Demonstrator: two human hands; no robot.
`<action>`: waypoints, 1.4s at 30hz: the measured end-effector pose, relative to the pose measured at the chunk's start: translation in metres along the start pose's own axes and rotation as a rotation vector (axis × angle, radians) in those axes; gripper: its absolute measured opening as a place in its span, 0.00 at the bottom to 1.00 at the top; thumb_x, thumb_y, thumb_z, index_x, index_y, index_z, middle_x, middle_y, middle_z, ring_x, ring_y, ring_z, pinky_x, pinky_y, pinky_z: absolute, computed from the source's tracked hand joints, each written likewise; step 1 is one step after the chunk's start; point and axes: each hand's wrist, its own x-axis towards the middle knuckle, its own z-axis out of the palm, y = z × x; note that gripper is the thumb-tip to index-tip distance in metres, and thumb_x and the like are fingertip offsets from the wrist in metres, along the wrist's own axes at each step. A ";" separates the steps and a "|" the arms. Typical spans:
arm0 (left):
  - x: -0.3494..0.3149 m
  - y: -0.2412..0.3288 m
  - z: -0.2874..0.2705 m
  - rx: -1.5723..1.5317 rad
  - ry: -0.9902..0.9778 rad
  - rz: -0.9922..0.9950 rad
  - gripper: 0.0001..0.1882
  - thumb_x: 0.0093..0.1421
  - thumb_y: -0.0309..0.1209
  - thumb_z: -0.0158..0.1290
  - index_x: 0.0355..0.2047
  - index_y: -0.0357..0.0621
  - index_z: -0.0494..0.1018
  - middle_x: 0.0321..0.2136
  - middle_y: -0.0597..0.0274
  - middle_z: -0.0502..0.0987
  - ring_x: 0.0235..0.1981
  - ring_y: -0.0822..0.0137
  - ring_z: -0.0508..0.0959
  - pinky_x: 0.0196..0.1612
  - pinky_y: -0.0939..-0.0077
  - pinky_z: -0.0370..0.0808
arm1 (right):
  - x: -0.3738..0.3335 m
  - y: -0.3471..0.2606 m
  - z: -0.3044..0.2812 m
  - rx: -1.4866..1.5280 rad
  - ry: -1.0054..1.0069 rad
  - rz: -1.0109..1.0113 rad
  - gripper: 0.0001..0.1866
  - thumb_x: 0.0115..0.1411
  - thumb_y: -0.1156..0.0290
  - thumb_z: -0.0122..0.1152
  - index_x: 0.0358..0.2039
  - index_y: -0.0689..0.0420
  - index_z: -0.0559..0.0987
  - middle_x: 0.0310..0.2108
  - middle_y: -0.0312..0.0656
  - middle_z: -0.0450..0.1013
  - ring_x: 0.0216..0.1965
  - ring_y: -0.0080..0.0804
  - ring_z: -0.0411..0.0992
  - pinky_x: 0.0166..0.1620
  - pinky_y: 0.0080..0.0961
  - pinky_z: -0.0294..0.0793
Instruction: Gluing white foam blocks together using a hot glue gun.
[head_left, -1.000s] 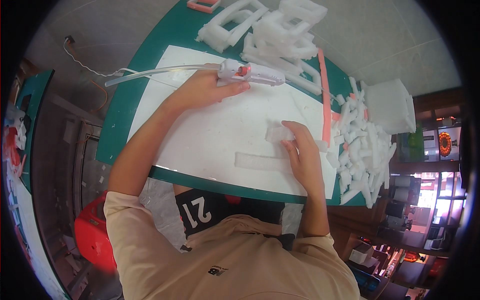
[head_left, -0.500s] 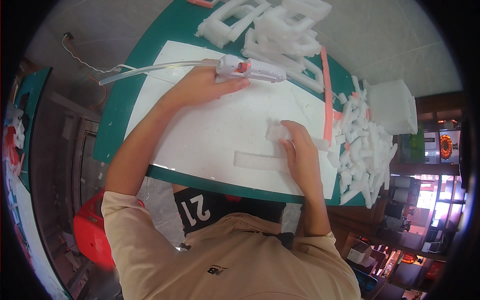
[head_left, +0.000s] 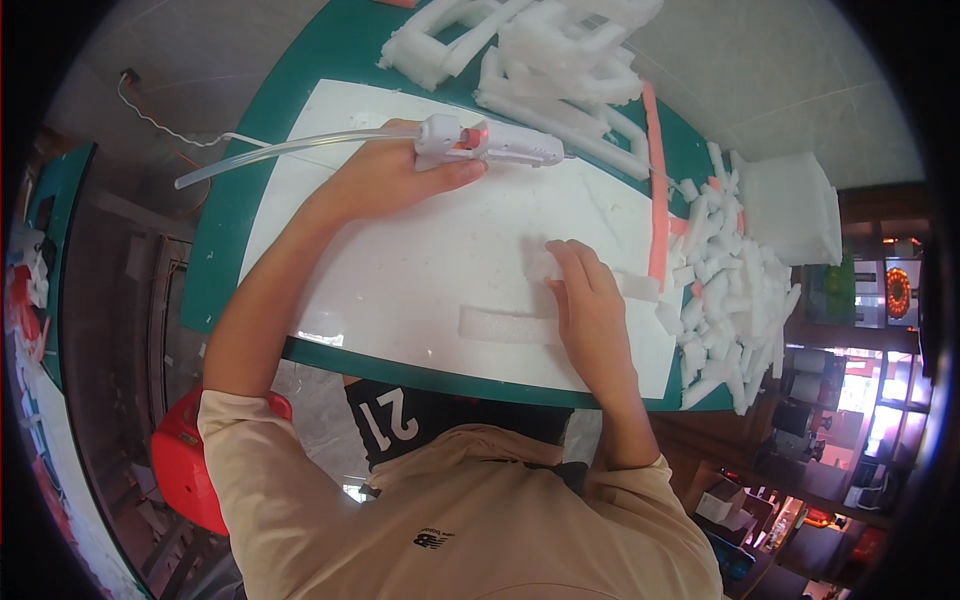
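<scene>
My left hand point(head_left: 395, 177) grips a white glue gun point(head_left: 490, 143) with an orange trigger; a long clear glue stick point(head_left: 280, 152) trails from its back to the left. The gun lies low over a white work sheet point(head_left: 420, 270). My right hand point(head_left: 590, 300) rests flat on that sheet, fingers pressing a small white foam block point(head_left: 545, 265). A foam strip point(head_left: 505, 325) lies flat just left of my right wrist, apart from the gun.
The sheet lies on a green mat point(head_left: 225, 260). Glued white foam frames point(head_left: 540, 50) are piled at the far edge. An orange strip point(head_left: 655, 180) runs down the right side beside a heap of short foam pieces point(head_left: 730, 300) and a white foam slab point(head_left: 790, 205). A red stool point(head_left: 185, 465) shows below.
My left hand with the glue gun has stayed in about the same place over the sheet. My right hand keeps pressing the small foam block.
</scene>
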 end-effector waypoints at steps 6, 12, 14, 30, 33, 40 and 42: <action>0.005 -0.009 0.000 0.121 -0.022 0.023 0.17 0.61 0.42 0.57 0.44 0.46 0.81 0.37 0.62 0.82 0.30 0.73 0.75 0.32 0.78 0.74 | 0.002 0.002 -0.003 0.040 -0.033 0.012 0.22 0.57 0.80 0.58 0.53 0.59 0.70 0.50 0.47 0.68 0.45 0.49 0.67 0.48 0.38 0.70; 0.000 0.004 -0.002 -0.107 0.019 0.010 0.17 0.59 0.42 0.58 0.41 0.42 0.81 0.30 0.59 0.81 0.24 0.70 0.74 0.30 0.75 0.71 | 0.001 0.007 -0.007 0.065 -0.049 -0.029 0.22 0.58 0.78 0.57 0.54 0.59 0.69 0.50 0.47 0.67 0.45 0.50 0.67 0.48 0.37 0.70; 0.000 0.001 -0.001 -0.117 0.046 0.018 0.15 0.59 0.39 0.59 0.40 0.42 0.82 0.28 0.63 0.81 0.23 0.76 0.72 0.27 0.79 0.70 | 0.000 0.010 -0.006 0.073 -0.084 -0.063 0.22 0.59 0.77 0.56 0.54 0.58 0.69 0.50 0.46 0.67 0.45 0.49 0.67 0.48 0.38 0.71; 0.002 -0.005 -0.005 -0.065 0.077 -0.014 0.13 0.59 0.37 0.57 0.40 0.43 0.82 0.23 0.67 0.77 0.22 0.76 0.68 0.27 0.79 0.67 | 0.007 0.009 -0.006 -0.003 -0.116 -0.062 0.24 0.53 0.80 0.56 0.52 0.54 0.69 0.45 0.38 0.66 0.45 0.42 0.68 0.34 0.30 0.77; 0.002 -0.007 -0.009 -0.073 0.062 -0.007 0.13 0.59 0.37 0.58 0.41 0.43 0.81 0.25 0.66 0.78 0.23 0.76 0.69 0.27 0.79 0.67 | 0.008 0.008 -0.007 -0.053 -0.138 -0.073 0.24 0.52 0.80 0.56 0.52 0.54 0.69 0.44 0.37 0.66 0.44 0.41 0.68 0.33 0.29 0.77; 0.001 -0.002 -0.010 -0.094 0.099 0.012 0.14 0.59 0.38 0.59 0.41 0.43 0.81 0.31 0.64 0.81 0.28 0.74 0.73 0.32 0.79 0.69 | 0.012 0.009 -0.012 -0.037 -0.165 -0.071 0.22 0.54 0.78 0.59 0.51 0.55 0.71 0.45 0.40 0.69 0.43 0.44 0.69 0.40 0.34 0.74; 0.000 -0.001 -0.011 -0.076 0.084 -0.004 0.15 0.59 0.38 0.59 0.41 0.42 0.81 0.32 0.63 0.82 0.29 0.73 0.74 0.33 0.79 0.70 | 0.012 0.012 -0.015 -0.052 -0.184 -0.093 0.22 0.55 0.78 0.57 0.52 0.54 0.70 0.46 0.38 0.67 0.43 0.44 0.69 0.36 0.33 0.76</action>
